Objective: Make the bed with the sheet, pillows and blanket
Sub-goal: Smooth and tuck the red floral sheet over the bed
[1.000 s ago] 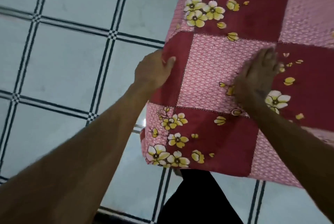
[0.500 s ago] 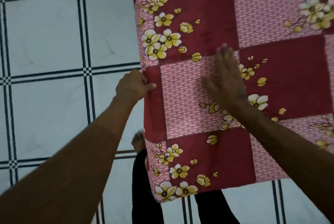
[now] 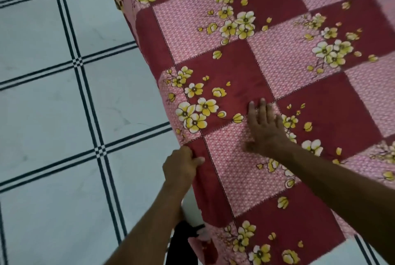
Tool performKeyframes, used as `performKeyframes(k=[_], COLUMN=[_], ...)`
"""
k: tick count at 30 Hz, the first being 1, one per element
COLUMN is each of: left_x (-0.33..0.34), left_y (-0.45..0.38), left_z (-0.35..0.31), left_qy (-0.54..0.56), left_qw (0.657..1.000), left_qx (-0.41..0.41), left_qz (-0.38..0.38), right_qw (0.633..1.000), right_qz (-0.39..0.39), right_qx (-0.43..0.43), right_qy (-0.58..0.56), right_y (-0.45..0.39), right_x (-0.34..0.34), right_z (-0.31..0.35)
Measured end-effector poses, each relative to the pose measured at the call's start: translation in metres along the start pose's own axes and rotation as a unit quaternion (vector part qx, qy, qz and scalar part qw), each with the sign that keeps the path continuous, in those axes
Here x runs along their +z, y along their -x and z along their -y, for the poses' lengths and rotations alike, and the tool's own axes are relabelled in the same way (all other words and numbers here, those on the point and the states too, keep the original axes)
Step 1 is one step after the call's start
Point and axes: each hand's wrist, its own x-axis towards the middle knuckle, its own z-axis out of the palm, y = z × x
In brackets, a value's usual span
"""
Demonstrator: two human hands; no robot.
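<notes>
A checked sheet (image 3: 284, 63) in dark red and pink squares with yellow flowers covers the bed and fills the right of the head view. My left hand (image 3: 181, 165) grips the sheet's left edge where it hangs over the side of the bed, thumb on top. My right hand (image 3: 265, 130) lies flat on the sheet, fingers spread, palm down, a little to the right of the left hand. No pillows or blanket are in view.
White floor tiles (image 3: 64, 115) with dark double lines lie to the left of the bed. My leg in dark clothing (image 3: 181, 243) stands against the bed's near left corner. A strip of floor shows at the bottom right.
The view has shifted along the bed, showing more of the sheet. My left hand keeps its hold on the side edge; my right hand has slid over the sheet, still flat.
</notes>
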Motion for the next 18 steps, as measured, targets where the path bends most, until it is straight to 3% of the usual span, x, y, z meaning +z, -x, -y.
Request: performKeyframes(k=[8,18], left_x=[0.004,-0.009], left_y=[-0.001,-0.004], left_z=[0.004,-0.008], left_qy=[0.006,-0.050], left_qw=[1.000,0.997], left_qx=[0.008,0.029], left_qz=[0.019,0.051], right_qw=[0.996,0.995], right_qz=[0.051,0.057], right_qx=[0.057,0.071], right_qy=[0.041,0.052], right_y=[0.000,-0.007], right_x=[-0.010,-0.005], right_z=[0.012,0.014])
